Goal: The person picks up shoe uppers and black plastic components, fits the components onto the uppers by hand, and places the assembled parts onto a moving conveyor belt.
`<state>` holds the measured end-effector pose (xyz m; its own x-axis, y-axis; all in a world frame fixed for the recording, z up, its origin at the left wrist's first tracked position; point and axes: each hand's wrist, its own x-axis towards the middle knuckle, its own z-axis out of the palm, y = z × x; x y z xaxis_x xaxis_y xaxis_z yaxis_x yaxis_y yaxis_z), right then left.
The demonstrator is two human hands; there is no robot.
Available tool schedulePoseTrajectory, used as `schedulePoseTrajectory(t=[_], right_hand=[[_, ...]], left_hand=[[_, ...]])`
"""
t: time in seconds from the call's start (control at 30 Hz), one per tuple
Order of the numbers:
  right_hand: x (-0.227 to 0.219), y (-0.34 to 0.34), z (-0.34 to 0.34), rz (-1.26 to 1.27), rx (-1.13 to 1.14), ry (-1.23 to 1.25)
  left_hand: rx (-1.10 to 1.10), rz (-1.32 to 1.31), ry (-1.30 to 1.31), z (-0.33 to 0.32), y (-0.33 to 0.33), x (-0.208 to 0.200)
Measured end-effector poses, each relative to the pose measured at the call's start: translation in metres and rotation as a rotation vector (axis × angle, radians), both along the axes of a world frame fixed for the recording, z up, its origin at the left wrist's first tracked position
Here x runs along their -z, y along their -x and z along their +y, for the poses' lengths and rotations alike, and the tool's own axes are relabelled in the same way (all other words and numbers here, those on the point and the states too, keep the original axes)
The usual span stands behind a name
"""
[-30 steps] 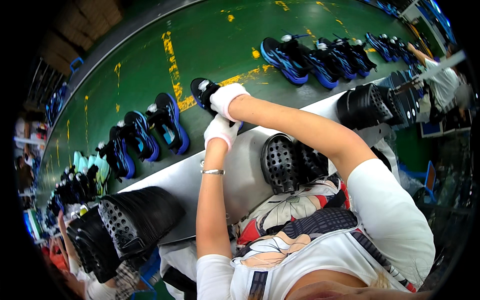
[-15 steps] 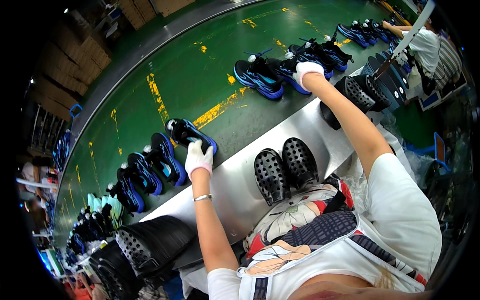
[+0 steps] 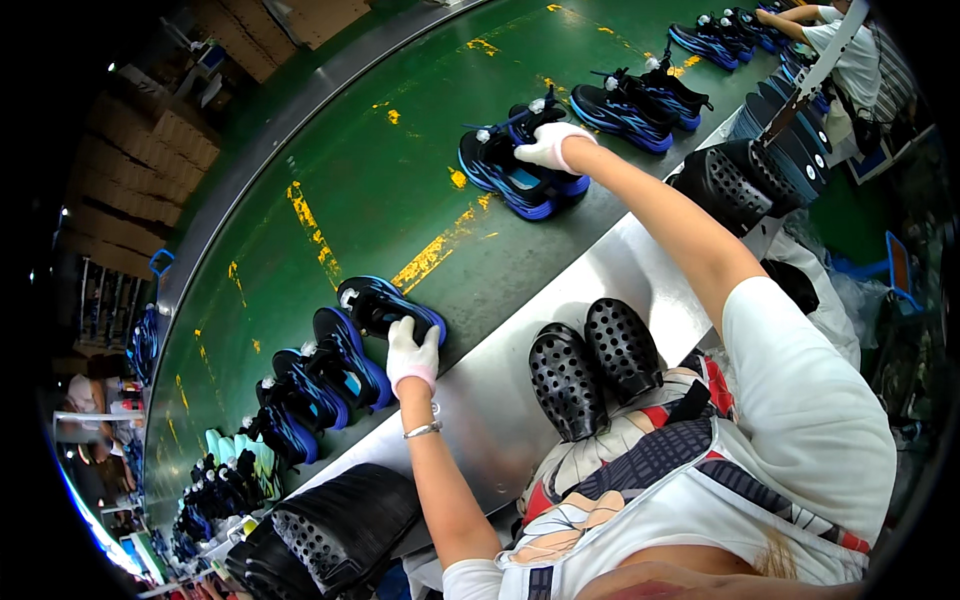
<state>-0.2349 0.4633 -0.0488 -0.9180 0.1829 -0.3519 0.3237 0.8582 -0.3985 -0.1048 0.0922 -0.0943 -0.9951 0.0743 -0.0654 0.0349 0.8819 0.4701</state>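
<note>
Looking down from the head view, I see the person's gloved hands well apart, each at a different black-and-blue sports shoe. The left hand [image 3: 412, 358] lies on the near shoe [image 3: 380, 300], fingers a little spread over its collar, likely because the opening gives the easiest edge to catch; whether they pinch it I cannot tell. The shoe rests on the green surface [image 3: 400, 180], at the end of a slanting left row [image 3: 335, 365]. Farther off, the right arm stretches out so the right hand [image 3: 553, 147] reaches a pair of shoes [image 3: 508, 180], coming down at the collar of the farther one; its fingertips are hidden, so I can't judge how tightly it holds. That pair sits beside more shoes on the right [image 3: 630, 112], all set near the person's edge, presumably to stay within reach. Closer in, two perforated black forms [image 3: 568, 380] stand side by side on the metal ledge [image 3: 500, 410], against the apron [image 3: 650, 450], perhaps to leave the shoes' side free. More black forms [image 3: 360, 515] are bunched at lower left, seemingly to save room.
</note>
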Motion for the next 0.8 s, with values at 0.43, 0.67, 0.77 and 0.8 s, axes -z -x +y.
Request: schedulePoseTrajectory(t=[0.43,0.67,0.77,0.8], right_hand=[[-0.022,-0.014,-0.056,-0.051,-0.159,-0.059],[-0.029,-0.019,-0.069,-0.145,-0.241,0.043],[-0.017,-0.031,-0.070,-0.027,-0.277,-0.020],[-0.015,-0.040,-0.074,-0.048,-0.273,-0.049]], left_hand=[[-0.004,0.034,-0.032,-0.009,-0.001,0.005],[0.012,0.007,-0.066,-0.010,0.001,0.011],[0.002,0.007,-0.073,-0.014,0.002,0.010],[-0.012,0.011,-0.085,-0.013,-0.001,0.010]])
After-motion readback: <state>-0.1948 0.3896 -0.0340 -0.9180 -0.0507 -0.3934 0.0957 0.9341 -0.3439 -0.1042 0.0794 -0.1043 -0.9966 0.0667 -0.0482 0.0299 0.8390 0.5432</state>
